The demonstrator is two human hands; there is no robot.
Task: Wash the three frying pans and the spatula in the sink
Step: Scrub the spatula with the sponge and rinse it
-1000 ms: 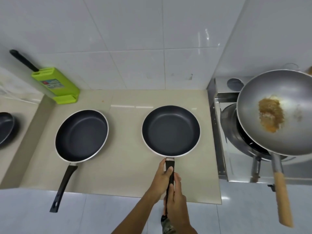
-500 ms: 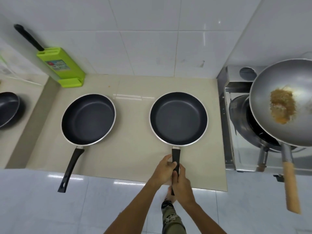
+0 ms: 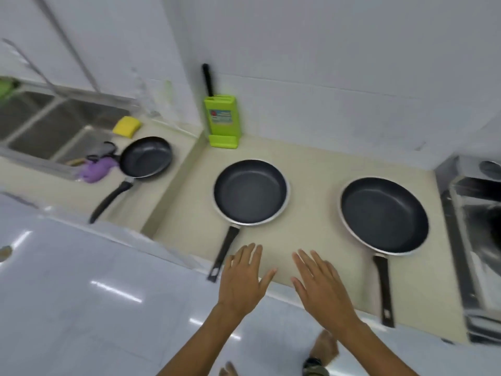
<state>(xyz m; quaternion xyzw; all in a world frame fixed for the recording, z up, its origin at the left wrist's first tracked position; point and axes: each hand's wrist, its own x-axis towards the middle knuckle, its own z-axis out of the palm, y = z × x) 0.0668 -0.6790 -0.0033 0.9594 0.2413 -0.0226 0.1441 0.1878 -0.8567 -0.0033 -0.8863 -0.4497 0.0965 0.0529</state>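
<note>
Three black frying pans lie on the beige counter [image 3: 311,213]: a small one [image 3: 146,156] at the left by the steel sink [image 3: 62,126], a middle one [image 3: 250,192] and a right one [image 3: 383,215]. Beside the small pan lies a purple thing [image 3: 96,169] with a wooden handle, perhaps the spatula. My left hand [image 3: 242,278] hovers open, fingers spread, just right of the middle pan's handle [image 3: 223,252]. My right hand [image 3: 321,283] is open too, between the two nearer pans' handles. Neither hand holds anything.
A green knife block [image 3: 222,120] stands against the white tiled wall. A yellow sponge [image 3: 127,126] lies at the sink's right corner. A steel stove [image 3: 471,226] fills the right edge. The counter's front edge runs just under my hands.
Both hands have let go of the right pan's handle and now hover open, further left. The view has swung left, bringing the sink and the small pan into sight.
</note>
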